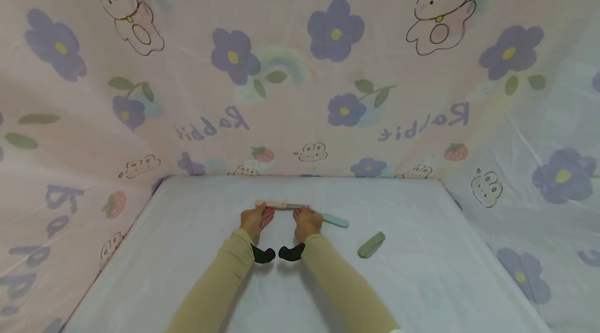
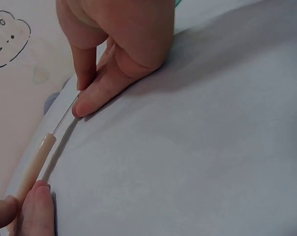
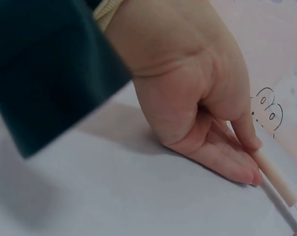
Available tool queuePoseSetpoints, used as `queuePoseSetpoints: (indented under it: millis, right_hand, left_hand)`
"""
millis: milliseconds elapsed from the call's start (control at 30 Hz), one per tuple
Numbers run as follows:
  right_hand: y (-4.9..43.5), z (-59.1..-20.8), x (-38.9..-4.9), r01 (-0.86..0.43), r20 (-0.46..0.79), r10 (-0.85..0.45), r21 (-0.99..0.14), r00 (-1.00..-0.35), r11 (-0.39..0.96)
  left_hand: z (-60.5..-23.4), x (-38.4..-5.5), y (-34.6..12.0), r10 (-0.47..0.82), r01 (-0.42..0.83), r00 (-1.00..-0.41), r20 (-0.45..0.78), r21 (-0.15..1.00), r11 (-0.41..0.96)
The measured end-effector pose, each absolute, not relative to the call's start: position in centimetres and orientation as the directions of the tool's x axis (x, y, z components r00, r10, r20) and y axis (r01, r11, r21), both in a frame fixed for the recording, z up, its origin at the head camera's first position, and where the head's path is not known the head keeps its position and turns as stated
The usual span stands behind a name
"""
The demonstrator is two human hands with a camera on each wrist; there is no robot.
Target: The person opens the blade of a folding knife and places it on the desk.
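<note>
A small knife (image 1: 279,205) with a pale peach handle and a thin metal blade lies crosswise between both hands, low over the white table. My left hand (image 1: 256,219) pinches the handle at its outer end between thumb and fingers. Near the tip, my right hand (image 1: 308,222) pinches the blade, covering its end. From the left wrist view, the knife handle (image 2: 38,160) runs up to the blade and the right fingertips. In the right wrist view the left hand (image 3: 193,93) appears large, gripping the handle.
Just beyond the right hand lies a mint-green handle-shaped object (image 1: 336,220), partly hidden by that hand. An olive-green folded knife (image 1: 372,245) rests farther right on the white tabletop (image 1: 412,281). Printed cloth (image 1: 290,114) with rabbits and flowers surrounds the table's back and sides.
</note>
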State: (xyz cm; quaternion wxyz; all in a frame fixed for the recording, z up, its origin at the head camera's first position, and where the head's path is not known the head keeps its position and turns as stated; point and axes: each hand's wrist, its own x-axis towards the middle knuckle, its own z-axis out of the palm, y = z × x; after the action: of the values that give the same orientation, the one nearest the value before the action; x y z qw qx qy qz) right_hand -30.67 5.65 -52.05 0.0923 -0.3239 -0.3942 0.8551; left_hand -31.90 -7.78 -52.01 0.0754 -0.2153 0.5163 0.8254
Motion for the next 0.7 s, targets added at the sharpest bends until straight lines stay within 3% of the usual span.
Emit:
queuePoseSetpoints:
  millis: [700]
  right_hand:
    - [5.58,-52.23,-30.70,0.131,-0.483,0.470,-0.787,-0.739,-0.602]
  left_hand:
    - [-52.12,-32.07,-7.48,-0.144,-0.367,-0.879,-0.455,0.838,-0.404]
